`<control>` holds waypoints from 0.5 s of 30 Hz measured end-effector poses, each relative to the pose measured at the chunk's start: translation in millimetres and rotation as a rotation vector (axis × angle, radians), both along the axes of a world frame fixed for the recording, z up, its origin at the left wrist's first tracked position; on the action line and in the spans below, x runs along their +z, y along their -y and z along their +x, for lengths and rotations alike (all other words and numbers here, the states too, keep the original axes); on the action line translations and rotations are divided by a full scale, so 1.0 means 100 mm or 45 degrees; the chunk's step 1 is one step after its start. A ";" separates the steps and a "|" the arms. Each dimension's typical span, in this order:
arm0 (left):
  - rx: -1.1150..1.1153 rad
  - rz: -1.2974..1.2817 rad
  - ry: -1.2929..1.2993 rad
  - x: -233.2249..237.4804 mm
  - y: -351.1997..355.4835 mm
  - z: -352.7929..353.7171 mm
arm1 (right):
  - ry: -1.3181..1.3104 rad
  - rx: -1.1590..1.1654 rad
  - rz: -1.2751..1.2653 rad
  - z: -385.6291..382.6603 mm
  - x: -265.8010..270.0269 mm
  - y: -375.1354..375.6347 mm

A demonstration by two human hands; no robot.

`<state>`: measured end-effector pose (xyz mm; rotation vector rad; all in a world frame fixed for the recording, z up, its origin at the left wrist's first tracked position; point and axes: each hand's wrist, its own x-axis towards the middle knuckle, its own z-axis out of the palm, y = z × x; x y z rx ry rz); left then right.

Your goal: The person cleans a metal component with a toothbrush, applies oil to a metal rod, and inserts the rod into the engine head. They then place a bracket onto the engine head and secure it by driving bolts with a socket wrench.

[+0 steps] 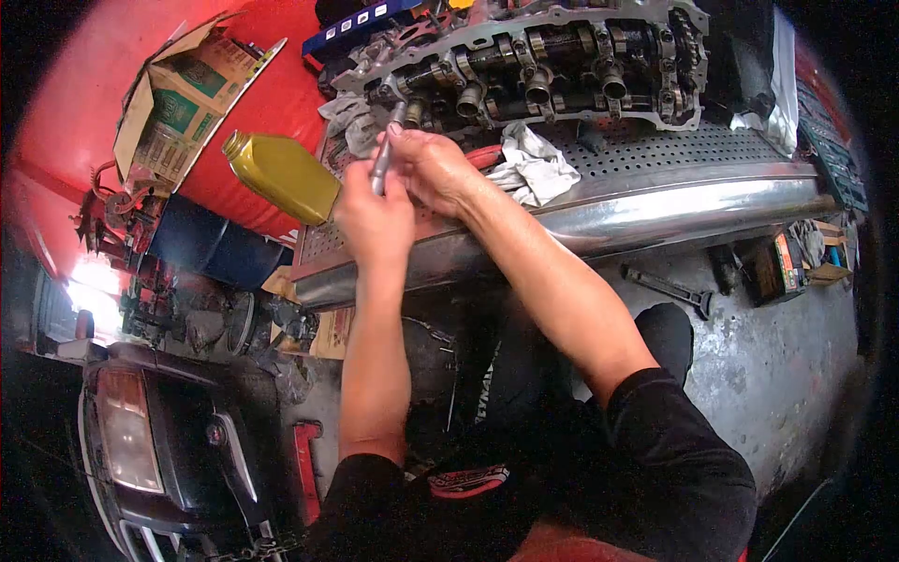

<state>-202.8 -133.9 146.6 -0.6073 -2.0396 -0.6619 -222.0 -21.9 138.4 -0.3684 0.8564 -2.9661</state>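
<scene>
Silvery metal rod-like tool [380, 172] held in both hands above perforated metal counter [674, 155], upper end near cylinder head [538, 70]. Left hand [375, 215]: fingers closed round lower part. Right hand [426, 169]: fingers pinching it higher up. Crumpled white rag [536, 167] on counter, right of hands; olive-gold oil bottle [286, 173] left. Greyish cloth [348, 122] between bottle and cylinder head.

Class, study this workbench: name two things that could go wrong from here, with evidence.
The metal tool, held by the left hand and right hand near the cylinder head, could slip and knock its exposed parts. The yellow bottle is close to the left hand and its neck looks uncapped, so a bump might tip it and spill any contents.
</scene>
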 end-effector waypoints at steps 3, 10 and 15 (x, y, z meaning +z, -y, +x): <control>-0.217 0.349 0.437 -0.01 -0.01 0.01 | -0.011 -0.048 0.147 -0.13 -0.11 0.01; -0.967 1.256 1.592 0.20 0.11 0.09 | -0.001 -0.048 -0.005 -0.11 -0.11 0.01; 0.072 0.048 0.326 0.10 -0.07 0.20 | -0.037 -0.108 0.216 -0.08 -0.05 0.07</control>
